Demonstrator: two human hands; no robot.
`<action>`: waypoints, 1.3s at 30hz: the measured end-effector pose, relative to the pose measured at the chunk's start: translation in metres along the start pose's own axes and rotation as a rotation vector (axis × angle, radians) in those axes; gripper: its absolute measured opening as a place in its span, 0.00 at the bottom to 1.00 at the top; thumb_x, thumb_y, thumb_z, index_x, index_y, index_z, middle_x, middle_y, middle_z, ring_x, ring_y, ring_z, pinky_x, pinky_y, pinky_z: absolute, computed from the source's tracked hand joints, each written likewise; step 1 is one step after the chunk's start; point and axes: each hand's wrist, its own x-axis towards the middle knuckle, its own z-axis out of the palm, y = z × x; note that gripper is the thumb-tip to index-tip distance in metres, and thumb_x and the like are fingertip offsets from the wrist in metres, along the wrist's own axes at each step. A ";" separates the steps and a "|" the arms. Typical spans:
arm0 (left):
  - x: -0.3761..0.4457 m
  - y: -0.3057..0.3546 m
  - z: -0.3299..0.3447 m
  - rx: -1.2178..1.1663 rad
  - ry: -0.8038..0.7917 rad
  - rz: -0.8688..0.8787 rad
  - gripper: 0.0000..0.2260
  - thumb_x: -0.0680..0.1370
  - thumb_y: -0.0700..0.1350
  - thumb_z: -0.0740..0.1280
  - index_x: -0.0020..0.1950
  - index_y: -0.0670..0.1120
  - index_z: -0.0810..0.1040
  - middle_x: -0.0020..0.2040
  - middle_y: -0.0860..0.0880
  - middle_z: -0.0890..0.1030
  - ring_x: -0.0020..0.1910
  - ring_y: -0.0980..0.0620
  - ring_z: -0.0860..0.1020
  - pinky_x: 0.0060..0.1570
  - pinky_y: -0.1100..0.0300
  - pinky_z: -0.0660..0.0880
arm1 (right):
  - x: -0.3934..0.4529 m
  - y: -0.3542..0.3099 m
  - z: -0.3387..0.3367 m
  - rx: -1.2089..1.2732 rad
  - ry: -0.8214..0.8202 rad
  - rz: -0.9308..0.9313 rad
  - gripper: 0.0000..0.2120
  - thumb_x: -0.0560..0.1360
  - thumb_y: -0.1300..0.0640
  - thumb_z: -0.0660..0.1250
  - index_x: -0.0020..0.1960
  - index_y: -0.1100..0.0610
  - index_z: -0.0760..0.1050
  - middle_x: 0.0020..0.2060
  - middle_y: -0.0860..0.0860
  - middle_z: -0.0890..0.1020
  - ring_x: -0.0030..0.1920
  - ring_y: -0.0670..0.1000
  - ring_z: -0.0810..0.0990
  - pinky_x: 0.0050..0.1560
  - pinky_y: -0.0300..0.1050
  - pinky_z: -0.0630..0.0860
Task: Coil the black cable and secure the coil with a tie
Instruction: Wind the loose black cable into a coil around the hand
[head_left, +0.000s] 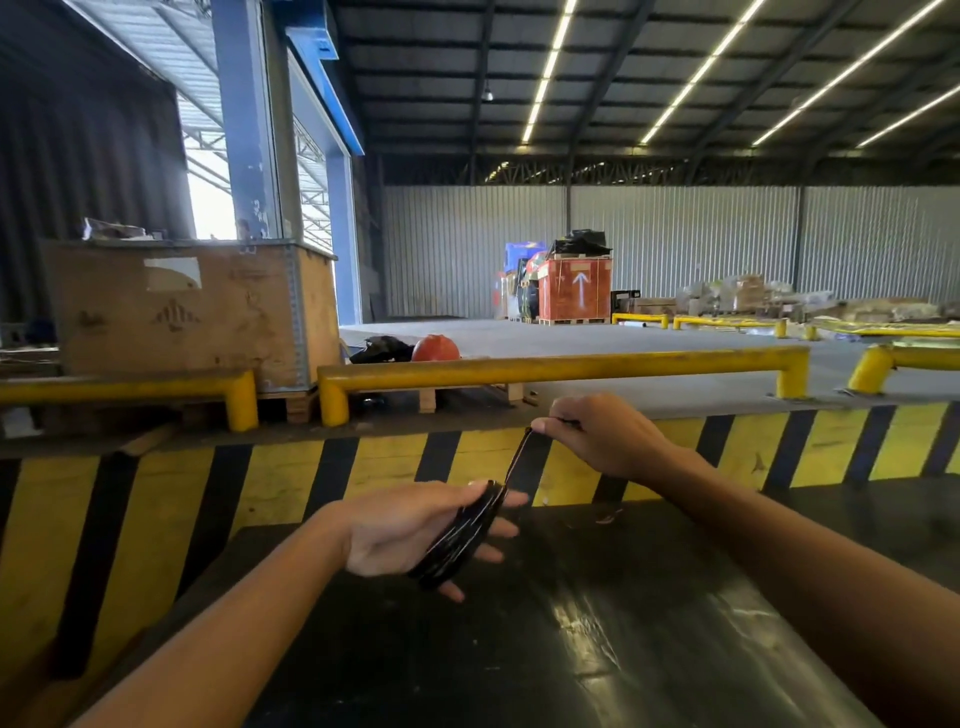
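Observation:
The black cable is wound in several glossy loops around the palm of my left hand, whose fingers stick out straight past the coil. From the top of the coil a taut black strand runs up and right to my right hand, which pinches its end between thumb and fingers. Both hands hover above a black tabletop. I cannot tell whether the strand is the cable's free end or a tie.
A yellow-and-black striped barrier stands just beyond the table. Behind it run yellow guard rails, a large wooden crate on the left, an orange ball and stacked pallets far back in the warehouse.

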 end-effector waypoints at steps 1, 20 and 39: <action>0.001 0.002 0.002 -0.142 -0.092 0.076 0.17 0.79 0.57 0.56 0.66 0.60 0.74 0.71 0.47 0.71 0.69 0.45 0.70 0.63 0.40 0.71 | -0.004 0.001 0.005 0.028 0.010 0.016 0.16 0.79 0.49 0.58 0.34 0.52 0.71 0.26 0.47 0.72 0.27 0.46 0.72 0.31 0.40 0.68; 0.017 -0.001 0.018 0.313 0.326 0.039 0.10 0.79 0.58 0.55 0.57 0.61 0.71 0.60 0.49 0.75 0.52 0.52 0.80 0.59 0.51 0.73 | -0.028 -0.070 -0.019 -0.044 -0.410 -0.284 0.13 0.80 0.51 0.56 0.44 0.55 0.74 0.34 0.48 0.77 0.32 0.45 0.75 0.37 0.39 0.71; 0.027 -0.003 0.033 -0.544 0.324 0.246 0.24 0.78 0.58 0.58 0.28 0.45 0.69 0.19 0.52 0.63 0.15 0.57 0.59 0.21 0.64 0.61 | -0.058 -0.050 0.054 1.495 -0.117 0.549 0.15 0.80 0.57 0.58 0.58 0.65 0.75 0.46 0.58 0.82 0.49 0.54 0.81 0.53 0.48 0.77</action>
